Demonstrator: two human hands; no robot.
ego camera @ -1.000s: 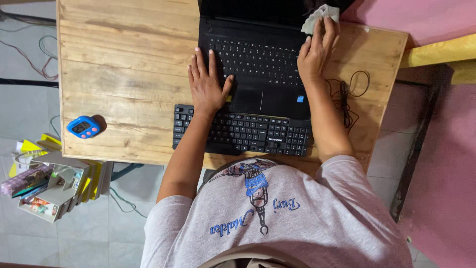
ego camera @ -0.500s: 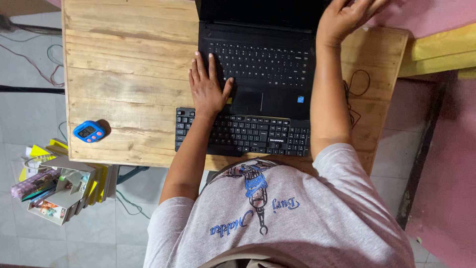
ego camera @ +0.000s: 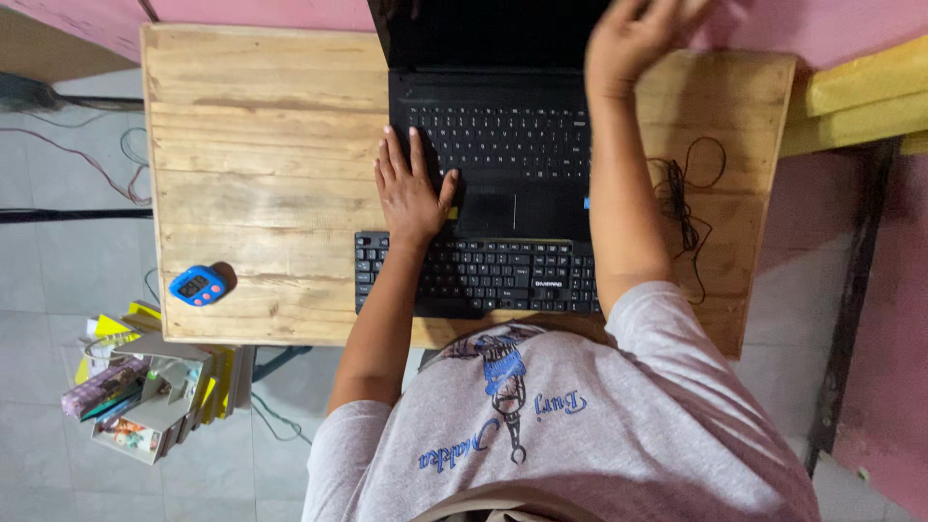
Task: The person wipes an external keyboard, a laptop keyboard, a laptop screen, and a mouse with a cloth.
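Head view shows the left hand [ego camera: 414, 191] spread flat steadying the black laptop [ego camera: 493, 145], right hand [ego camera: 628, 39] raised blurred at top, grip unreadable, mid-wipe; next pass needs screen contact.

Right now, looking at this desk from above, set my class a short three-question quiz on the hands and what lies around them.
1. True or false: the left hand lies flat on the black laptop.
2. Which thing sits near the wooden table's left front edge? A) blue digital timer B) mug C) phone
3. Fill in: in front of the laptop lies a separate black ____.

Key: 1 true; 2 A; 3 keyboard. The right hand is raised and blurred at the screen.
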